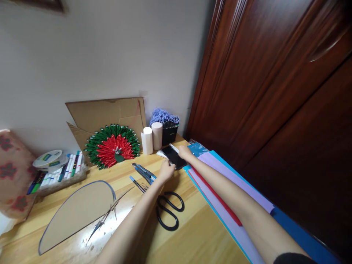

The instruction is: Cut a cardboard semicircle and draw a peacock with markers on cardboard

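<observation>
A black smartphone lies on the table towards the back, with a white item partly under it. My left hand is closed on the phone's near left edge. At its right edge, my right hand is closed, its fingertips partly hidden. A blue-grey utility knife and a blue-capped pen lie left of my left hand. Nearer to me are scissors with big black handles, their blades hidden behind my left forearm.
A half-oval cardboard piece and dark scraps lie at the left. Behind are a red and green ribbon fan, cardboard, white rolls, a black box with blue cord, and markers. Coloured sheets lie along the right.
</observation>
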A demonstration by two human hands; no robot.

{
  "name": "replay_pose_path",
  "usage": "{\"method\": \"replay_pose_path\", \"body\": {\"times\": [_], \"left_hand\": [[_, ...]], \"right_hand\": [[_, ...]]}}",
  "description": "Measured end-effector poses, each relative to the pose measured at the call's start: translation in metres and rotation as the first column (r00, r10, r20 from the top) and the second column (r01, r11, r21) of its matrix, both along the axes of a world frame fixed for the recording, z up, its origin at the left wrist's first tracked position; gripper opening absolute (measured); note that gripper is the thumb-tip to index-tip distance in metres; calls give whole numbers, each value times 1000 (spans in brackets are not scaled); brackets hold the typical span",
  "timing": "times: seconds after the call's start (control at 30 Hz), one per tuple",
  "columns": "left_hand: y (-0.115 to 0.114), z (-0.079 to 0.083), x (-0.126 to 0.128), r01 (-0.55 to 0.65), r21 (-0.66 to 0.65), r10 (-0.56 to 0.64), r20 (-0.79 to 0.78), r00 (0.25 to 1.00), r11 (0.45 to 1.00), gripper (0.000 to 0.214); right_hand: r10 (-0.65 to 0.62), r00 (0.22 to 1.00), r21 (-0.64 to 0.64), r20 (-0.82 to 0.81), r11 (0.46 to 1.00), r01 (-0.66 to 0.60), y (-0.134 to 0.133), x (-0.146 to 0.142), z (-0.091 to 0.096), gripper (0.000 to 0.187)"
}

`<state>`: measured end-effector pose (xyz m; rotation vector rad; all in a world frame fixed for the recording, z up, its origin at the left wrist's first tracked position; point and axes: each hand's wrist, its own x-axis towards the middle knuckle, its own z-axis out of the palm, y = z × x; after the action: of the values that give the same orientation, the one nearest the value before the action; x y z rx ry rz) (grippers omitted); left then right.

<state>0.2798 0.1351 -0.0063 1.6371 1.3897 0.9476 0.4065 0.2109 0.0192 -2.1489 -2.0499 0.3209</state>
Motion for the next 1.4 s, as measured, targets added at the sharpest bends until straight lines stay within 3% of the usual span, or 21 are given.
{"method": "replay_pose_path", "body": {"times": [0.23,0.4,0.5,0.53,0.7,0.8,0.87,0.9,1.0,1.1,1.17,1.27,1.33,1.4], "left_hand": [[14,1,12,137,25,-138,28,990,990,21],[1,16,-7,150,28,-150,-7,989,988,37],[-29,34,-40,153,57,-149,-69,986,987,38],[-42,41,-54,176,78,-162,-156,974,981,35],[-122,66,-128,209,131,-147,-378,914,969,28],[-167,68,-163,132,128,-63,-440,896,983,27],[-191,69,-179,92,96,-35,-482,876,991,27],[-200,70,-186,78,86,-25,-500,866,993,27],[-222,75,-200,56,78,-6,-534,845,995,28],[-233,77,-214,24,75,22,-562,827,997,29],[-239,73,-227,-16,73,56,-586,809,997,28],[-245,59,-251,-100,81,129,-618,775,992,29],[-247,46,-268,-173,108,202,-633,747,979,30],[-247,33,-282,-230,135,263,-631,730,964,29]], "right_hand": [[-52,991,70,122,997,44,-9,6,9,24],[-39,991,161,127,987,18,-26,1,13,29],[30,995,236,98,970,-52,-45,-7,14,26],[69,994,250,80,964,-87,-52,-11,14,24],[293,955,289,-47,919,-268,-69,-42,16,17],[403,908,434,-114,842,-319,-61,-72,30,27],[455,881,560,-130,767,-314,-50,-94,47,37],[446,887,579,-122,757,-302,-44,-105,58,40],[326,939,541,-107,812,-219,-32,-136,90,40],[300,950,459,-90,859,-228,-42,-157,102,30],[369,926,284,-76,899,-334,-63,-162,94,24],[479,873,60,-89,878,-475,-107,-157,64,16],[517,850,-10,-104,854,-521,-138,-149,39,15],[568,817,48,-102,823,-566,-164,-142,17,13]]}}
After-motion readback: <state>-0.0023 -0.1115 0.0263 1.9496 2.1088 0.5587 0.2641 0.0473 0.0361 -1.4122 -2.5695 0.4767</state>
